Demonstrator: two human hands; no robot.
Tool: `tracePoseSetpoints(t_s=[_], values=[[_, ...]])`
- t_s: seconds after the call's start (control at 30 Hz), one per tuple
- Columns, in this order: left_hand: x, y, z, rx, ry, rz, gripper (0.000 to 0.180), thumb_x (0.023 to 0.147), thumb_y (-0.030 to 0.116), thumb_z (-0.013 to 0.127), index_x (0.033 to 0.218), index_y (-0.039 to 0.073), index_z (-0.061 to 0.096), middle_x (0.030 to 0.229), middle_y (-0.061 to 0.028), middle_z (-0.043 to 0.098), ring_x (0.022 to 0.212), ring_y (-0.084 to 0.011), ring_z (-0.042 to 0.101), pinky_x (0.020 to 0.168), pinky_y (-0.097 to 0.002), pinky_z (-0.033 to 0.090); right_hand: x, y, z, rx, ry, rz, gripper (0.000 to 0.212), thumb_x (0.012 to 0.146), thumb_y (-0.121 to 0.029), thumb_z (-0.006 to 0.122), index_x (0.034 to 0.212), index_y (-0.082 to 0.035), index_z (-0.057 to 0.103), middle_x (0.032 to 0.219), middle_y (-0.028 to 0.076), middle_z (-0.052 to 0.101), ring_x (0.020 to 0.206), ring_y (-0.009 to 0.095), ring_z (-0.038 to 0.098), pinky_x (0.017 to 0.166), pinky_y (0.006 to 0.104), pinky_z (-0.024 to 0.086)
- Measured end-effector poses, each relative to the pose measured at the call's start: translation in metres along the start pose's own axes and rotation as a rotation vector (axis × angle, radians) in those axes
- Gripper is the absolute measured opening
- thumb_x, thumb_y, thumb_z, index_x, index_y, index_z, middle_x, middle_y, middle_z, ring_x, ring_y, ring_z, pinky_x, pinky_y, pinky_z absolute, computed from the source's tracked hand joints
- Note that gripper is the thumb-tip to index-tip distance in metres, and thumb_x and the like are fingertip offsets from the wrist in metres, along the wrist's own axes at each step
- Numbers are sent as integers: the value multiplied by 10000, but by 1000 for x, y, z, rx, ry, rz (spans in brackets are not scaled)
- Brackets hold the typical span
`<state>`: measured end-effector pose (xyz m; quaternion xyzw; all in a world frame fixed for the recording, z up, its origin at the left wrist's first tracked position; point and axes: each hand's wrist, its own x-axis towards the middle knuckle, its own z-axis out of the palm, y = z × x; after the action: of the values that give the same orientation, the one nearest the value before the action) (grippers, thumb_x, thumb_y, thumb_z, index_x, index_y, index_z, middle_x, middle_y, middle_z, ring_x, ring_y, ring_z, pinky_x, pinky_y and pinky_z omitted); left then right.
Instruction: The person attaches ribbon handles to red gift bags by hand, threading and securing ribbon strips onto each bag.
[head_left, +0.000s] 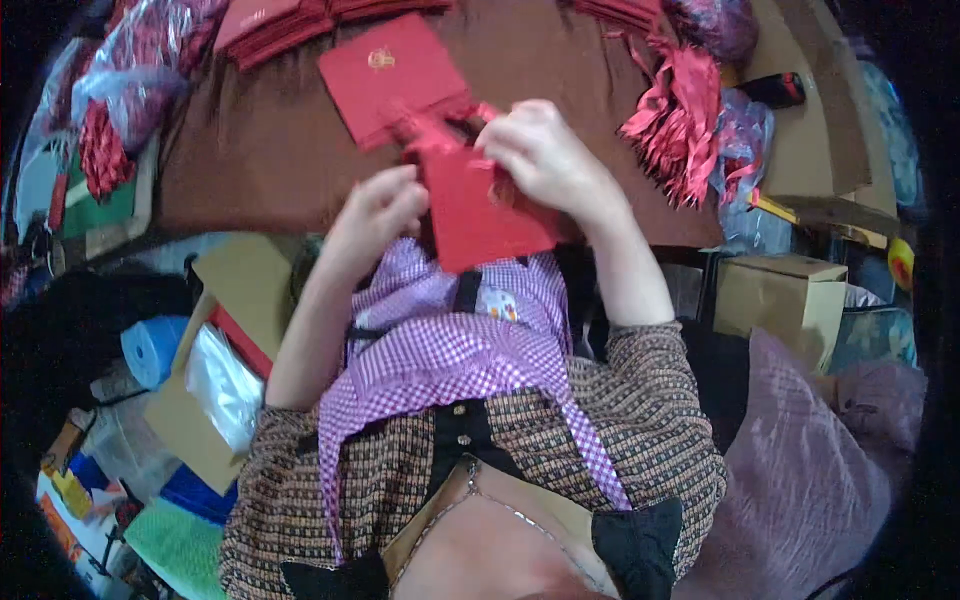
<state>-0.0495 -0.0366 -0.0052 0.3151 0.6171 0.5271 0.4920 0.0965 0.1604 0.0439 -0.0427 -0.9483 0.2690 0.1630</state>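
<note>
A flat red packet (475, 225) with a small gold emblem sits tilted between my hands at the table's near edge. Red ribbon (432, 133) bunches at its top and looks a little blurred. My right hand (540, 155) is closed at the upper right, its fingertips pinching the ribbon. Beside the packet's left edge, my left hand (382, 208) has curled fingers; whether it grips ribbon or the edge is hidden. Just beyond lies another red packet (390, 72) with a gold emblem, flat on the brown cloth (250, 150).
Stacks of red packets (270, 30) line the far side. A bundle of red ribbons (685, 120) lies at the right, near a black-and-red handled tool (775, 90). Plastic-wrapped ribbons (135, 85) hang at the left. Cardboard boxes (780, 300) stand below the table on both sides.
</note>
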Motion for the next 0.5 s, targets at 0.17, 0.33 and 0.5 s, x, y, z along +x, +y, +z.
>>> tracePoseSetpoints(t_s=[0.17, 0.33, 0.5], values=[[11, 18, 30, -416, 139, -32, 282, 925, 184, 529, 1128, -10, 560, 1018, -60, 603, 903, -120, 573, 808, -276, 464, -4, -22, 18, -62, 156, -20, 183, 792, -124, 642, 965, -68, 620, 920, 84, 636, 941, 245, 584, 972, 438, 349], [16, 32, 12, -514, 174, 86, 294, 949, 172, 485, 1140, -45, 539, 1077, -130, 611, 955, -192, 613, 834, -331, 503, -28, -55, -19, -119, -111, -164, 653, 713, -372, 693, 1276, -96, 511, 1339, 98, 482, 1300, 317, 379, 1054, 523, 256], [27, 31, 9, -517, 45, 214, 376, 1009, 232, 346, 1224, -46, 479, 1193, -174, 576, 1056, -256, 599, 923, -387, 488, -42, -55, -7, -427, -62, -154, 513, 789, -149, 557, 1299, -136, 503, 1366, 82, 474, 1283, 307, 414, 1028, 507, 323]])
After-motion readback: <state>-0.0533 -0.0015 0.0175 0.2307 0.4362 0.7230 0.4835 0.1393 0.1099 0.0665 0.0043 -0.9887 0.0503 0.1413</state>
